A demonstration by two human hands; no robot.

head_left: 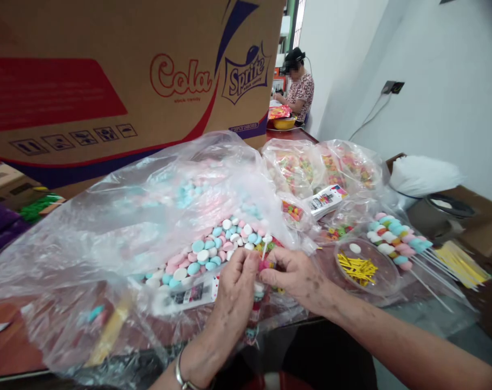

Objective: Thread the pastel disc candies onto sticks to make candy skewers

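My left hand (238, 284) and my right hand (298, 277) meet at the table's near edge, thumbs and fingers pinched together. Between them is a candy skewer (257, 304), its white stick (265, 246) poking up above my fingertips and its coloured pieces hanging below. A small pink piece shows at the fingertips; its exact kind is hidden. Just beyond my hands lies a heap of pink, blue and white round candies (213, 246) in a large clear plastic bag (120, 216). A printed card (195, 292) lies beside my left hand.
To the right are a clear round dish (386, 279) with yellow twist ties (357, 269) and several finished candy skewers (398, 238). Behind sit bags of gummy rings (295, 168) and a stack of labels (327, 199). A large carton (128, 70) blocks the back left. Another person (300, 89) sits far off.
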